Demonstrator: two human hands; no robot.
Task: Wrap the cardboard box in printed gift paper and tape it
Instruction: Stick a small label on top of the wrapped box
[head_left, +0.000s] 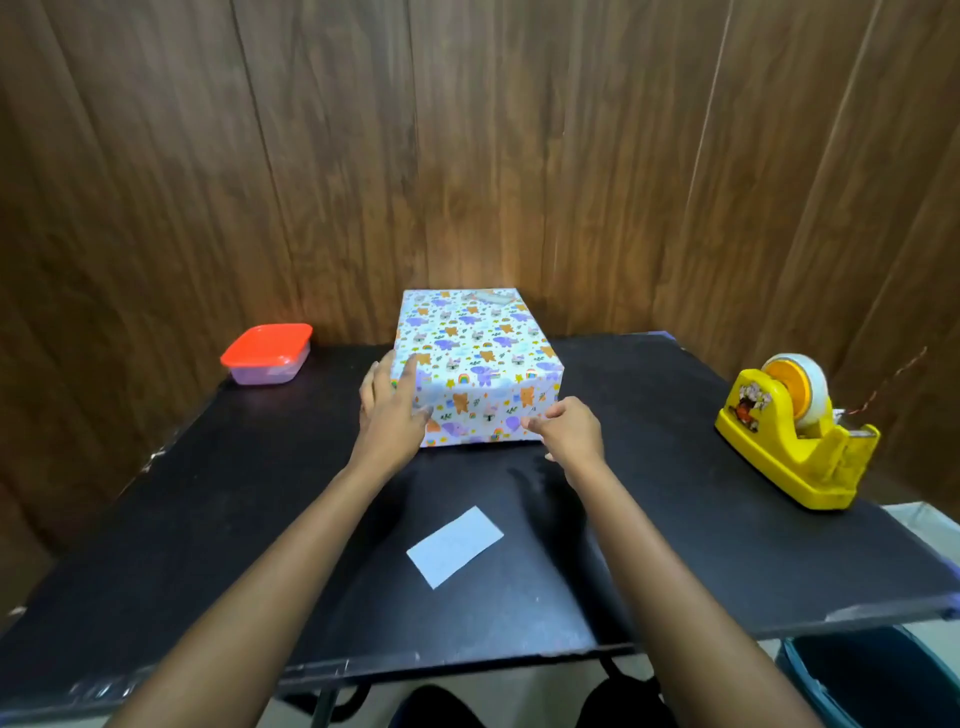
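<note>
Left hand (395, 410) lies flat with fingers straight against the near-left corner of the box (478, 353), fingertips over the top edge; it is pressing, not gripping. Right hand (569, 434) sits at the near-right bottom corner, fingers curled, thumb and forefinger close together at the paper. Whether they pinch a bit of tape, a paper edge or nothing, cannot tell.

Box stands mid-table toward the far edge. Every face in view is covered in printed gift paper, no bare cardboard showing. Step in hand, my read: closing or smoothing the near end fold, so the task looks nearly done.

To do it well: brace with the left palm so the box doesn't slide toward the wall. Pull the flap taut before sticking, rub any tape down flat, and crease the corners sharp. Paper looks thin and would likely tear if tugged hard at the corner.

Black table (649, 441) also holds a white paper slip (454, 545) near the person. A yellow tape dispenser (795, 436) sits at the right, well apart from the box, and a red-lidded container (267, 353) at far left. Wood-panel wall (467, 156) is behind; a dark bin (872, 680) sits below the table's near-right corner.
</note>
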